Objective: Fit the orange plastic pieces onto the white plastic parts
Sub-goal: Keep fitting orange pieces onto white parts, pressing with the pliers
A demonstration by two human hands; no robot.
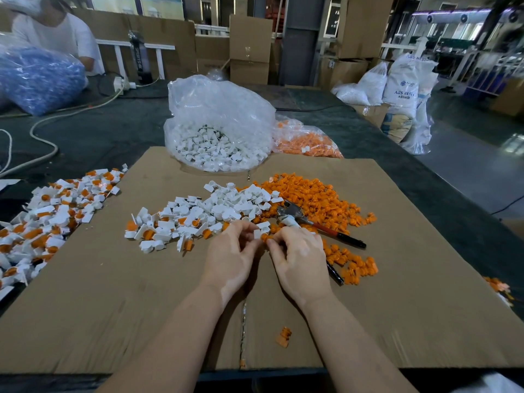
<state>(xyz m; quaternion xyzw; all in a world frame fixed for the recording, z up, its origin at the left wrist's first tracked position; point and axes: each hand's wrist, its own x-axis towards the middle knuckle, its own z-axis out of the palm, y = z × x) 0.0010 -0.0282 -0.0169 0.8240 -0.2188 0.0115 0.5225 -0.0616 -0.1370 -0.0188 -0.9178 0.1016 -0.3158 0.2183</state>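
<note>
Head cam: both hands meet at centre of the cardboard sheet (397, 307) laid on the dark worktop (99, 131). Left hand (229, 259), fingers curled, grip pinching a white part (258, 233). Right hand (300, 262), grip pinching an orange piece (265, 237) that touches the white part, just in front of the piles.

Loose white parts pile (215, 211) sits just beyond the hands; orange pieces pile (320, 199) to its right, w/ more orange spilling down beside the right hand. Pliers (317, 222) w/ red and black handles lie on the orange pile, one handle passing under the right hand. Finished white-and-orange pieces (54, 219) heaped at far left edge of the sheet. Two stray orange bits (283, 337) near the right forearm.

Behind: clear bag of white parts (218, 123), open, and bag of orange pieces (306, 140) beside it. Blue-filled bag (37, 78) far left, next to another person (56, 32).
</note>
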